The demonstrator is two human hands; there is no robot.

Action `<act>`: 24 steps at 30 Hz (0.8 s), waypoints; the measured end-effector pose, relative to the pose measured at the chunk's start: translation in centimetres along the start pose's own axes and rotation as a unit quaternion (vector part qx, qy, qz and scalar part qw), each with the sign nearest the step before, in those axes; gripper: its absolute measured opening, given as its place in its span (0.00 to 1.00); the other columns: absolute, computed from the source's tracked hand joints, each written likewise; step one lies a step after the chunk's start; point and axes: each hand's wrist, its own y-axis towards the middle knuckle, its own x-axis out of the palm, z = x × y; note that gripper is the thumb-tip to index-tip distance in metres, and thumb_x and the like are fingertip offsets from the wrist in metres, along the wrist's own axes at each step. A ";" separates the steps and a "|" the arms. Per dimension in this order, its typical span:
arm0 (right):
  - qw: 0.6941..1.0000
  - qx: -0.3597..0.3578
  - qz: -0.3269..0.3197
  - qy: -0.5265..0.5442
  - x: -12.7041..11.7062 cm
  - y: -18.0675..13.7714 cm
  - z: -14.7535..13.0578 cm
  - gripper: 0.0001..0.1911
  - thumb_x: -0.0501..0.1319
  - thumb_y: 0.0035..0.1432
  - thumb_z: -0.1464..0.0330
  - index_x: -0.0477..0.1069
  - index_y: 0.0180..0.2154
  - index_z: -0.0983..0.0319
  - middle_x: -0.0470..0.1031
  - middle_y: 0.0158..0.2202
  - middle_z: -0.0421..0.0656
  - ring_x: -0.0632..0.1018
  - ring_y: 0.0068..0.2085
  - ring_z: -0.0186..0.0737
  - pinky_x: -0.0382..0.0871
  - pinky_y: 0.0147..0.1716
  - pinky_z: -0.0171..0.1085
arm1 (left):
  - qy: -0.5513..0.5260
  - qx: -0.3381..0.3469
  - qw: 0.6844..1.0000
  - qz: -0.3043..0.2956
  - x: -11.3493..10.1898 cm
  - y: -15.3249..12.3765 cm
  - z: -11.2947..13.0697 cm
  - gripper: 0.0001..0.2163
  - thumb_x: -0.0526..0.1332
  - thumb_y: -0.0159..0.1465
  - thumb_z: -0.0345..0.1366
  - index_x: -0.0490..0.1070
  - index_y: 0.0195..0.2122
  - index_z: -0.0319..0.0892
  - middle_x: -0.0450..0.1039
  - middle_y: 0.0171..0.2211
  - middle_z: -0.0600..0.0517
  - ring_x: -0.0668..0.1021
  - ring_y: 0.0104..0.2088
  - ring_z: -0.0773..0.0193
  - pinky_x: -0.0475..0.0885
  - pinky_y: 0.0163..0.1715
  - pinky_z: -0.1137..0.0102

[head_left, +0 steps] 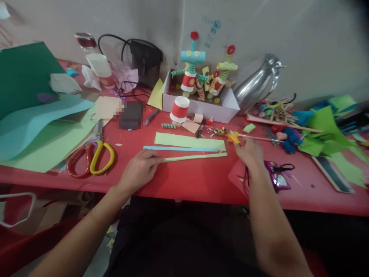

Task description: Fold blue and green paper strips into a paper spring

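Observation:
My left hand (142, 168) rests on the red table, its fingertips closed on the left end of a narrow light green paper strip (198, 156). A blue paper strip (178, 148) lies just behind it, partly over a wider light green strip (188, 140). My right hand (250, 154) is closed around the lower part of an orange glue gun (232, 136). A long pale stick (259, 138) reaches out to the right behind the gun, and a dark cord hangs below the hand. The fingers of the right hand are partly hidden.
Scissors (98, 154) and coloured paper sheets (43, 130) lie left. Behind stand a paper cup (180, 109), a white box (198, 107) with paper-cup figures, and a metal jug (256, 84). At right are a purple case (278, 177), sticks and green paper (325, 129).

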 end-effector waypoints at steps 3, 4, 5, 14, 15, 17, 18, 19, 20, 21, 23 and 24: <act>0.993 0.073 -0.087 -0.009 0.6 3.1 2.6 0.27 0.60 0.54 0.58 0.69 0.51 0.68 0.75 0.48 0.57 0.75 0.48 0.53 0.66 0.47 0.46 | -0.019 -0.013 1.000 0.002 0.0 0.0 -0.3 0.12 0.55 0.65 0.30 0.78 0.42 0.43 0.75 0.37 0.47 0.75 0.39 0.59 0.73 0.41 0.64; 0.991 0.079 -0.104 -0.001 0.9 3.7 3.1 0.28 0.61 0.53 0.57 0.69 0.51 0.67 0.76 0.47 0.55 0.76 0.47 0.51 0.67 0.45 0.44 | -0.026 -0.017 0.999 0.003 0.0 0.0 -0.4 0.12 0.55 0.65 0.31 0.78 0.42 0.43 0.75 0.37 0.47 0.75 0.39 0.60 0.73 0.41 0.64; 0.990 0.081 -0.115 0.007 1.3 4.2 3.4 0.27 0.62 0.52 0.57 0.70 0.51 0.66 0.76 0.46 0.53 0.77 0.45 0.49 0.68 0.43 0.42 | -0.033 -0.021 0.999 0.004 0.0 0.0 -0.4 0.12 0.55 0.66 0.31 0.78 0.42 0.43 0.75 0.37 0.47 0.76 0.39 0.60 0.73 0.41 0.64; 0.946 0.141 -0.150 0.251 1.4 4.6 1.6 0.06 0.61 0.44 0.71 0.72 0.29 0.63 0.65 0.19 0.36 0.66 0.21 0.32 0.56 0.21 0.32 | -0.054 -0.054 0.997 -0.008 -0.4 0.0 -0.3 0.12 0.54 0.66 0.34 0.77 0.41 0.43 0.76 0.39 0.48 0.77 0.40 0.60 0.72 0.42 0.65; 0.942 0.149 -0.136 0.269 1.0 4.4 1.3 0.05 0.60 0.44 0.72 0.71 0.29 0.63 0.64 0.19 0.35 0.64 0.21 0.31 0.56 0.20 0.32 | -0.055 -0.055 0.997 -0.007 -0.4 0.0 -0.3 0.12 0.54 0.66 0.34 0.77 0.42 0.43 0.76 0.39 0.48 0.77 0.41 0.60 0.72 0.42 0.65; 0.944 0.155 -0.081 0.280 -0.1 3.7 0.5 0.09 0.60 0.43 0.73 0.69 0.31 0.63 0.66 0.23 0.36 0.65 0.22 0.31 0.57 0.21 0.32 | -0.058 -0.057 0.997 -0.006 -0.3 0.0 -0.4 0.12 0.54 0.66 0.33 0.77 0.42 0.43 0.76 0.39 0.48 0.76 0.41 0.60 0.72 0.43 0.64; 0.943 0.152 -0.054 0.292 -0.7 3.2 0.1 0.11 0.61 0.43 0.73 0.69 0.34 0.63 0.68 0.25 0.36 0.67 0.24 0.31 0.59 0.23 0.32 | -0.059 -0.058 0.997 -0.006 -0.3 0.0 -0.5 0.12 0.54 0.66 0.33 0.77 0.42 0.43 0.76 0.39 0.47 0.76 0.41 0.59 0.72 0.43 0.64; 0.939 0.143 -0.040 0.310 -1.4 2.5 -0.3 0.14 0.62 0.42 0.73 0.68 0.36 0.62 0.70 0.28 0.37 0.69 0.25 0.31 0.61 0.24 0.32 | -0.061 -0.058 0.996 -0.008 -0.3 0.0 -0.5 0.12 0.54 0.66 0.33 0.77 0.42 0.43 0.76 0.39 0.47 0.76 0.41 0.59 0.72 0.43 0.64; 0.926 0.125 -0.039 0.354 -2.1 1.6 -0.8 0.16 0.63 0.42 0.73 0.68 0.37 0.61 0.71 0.30 0.37 0.71 0.27 0.32 0.63 0.26 0.32 | -0.061 -0.057 0.996 -0.009 -0.3 0.0 -0.6 0.12 0.54 0.66 0.32 0.77 0.41 0.43 0.76 0.39 0.47 0.76 0.40 0.59 0.72 0.43 0.64; 0.904 0.098 -0.060 0.412 -2.7 0.6 -1.3 0.17 0.65 0.42 0.72 0.67 0.38 0.61 0.73 0.32 0.38 0.74 0.29 0.34 0.66 0.28 0.34 | -0.060 -0.055 0.997 -0.010 -0.3 0.1 -0.6 0.12 0.53 0.66 0.32 0.77 0.41 0.43 0.76 0.39 0.48 0.76 0.40 0.59 0.72 0.43 0.63; 0.856 0.042 -0.118 0.501 -3.7 -1.8 -2.4 0.19 0.66 0.46 0.68 0.66 0.41 0.58 0.76 0.38 0.41 0.78 0.34 0.39 0.70 0.31 0.37 | -0.053 -0.049 0.997 -0.012 -0.2 0.1 -0.6 0.12 0.53 0.67 0.33 0.77 0.41 0.43 0.76 0.39 0.47 0.76 0.40 0.59 0.72 0.43 0.63; 0.846 0.025 -0.135 0.514 -4.0 -3.1 -2.9 0.19 0.66 0.48 0.66 0.66 0.42 0.57 0.77 0.40 0.41 0.79 0.35 0.39 0.71 0.31 0.37 | -0.048 -0.046 0.998 -0.012 -0.2 0.1 -0.6 0.12 0.53 0.67 0.33 0.77 0.41 0.43 0.76 0.39 0.47 0.76 0.41 0.58 0.72 0.43 0.62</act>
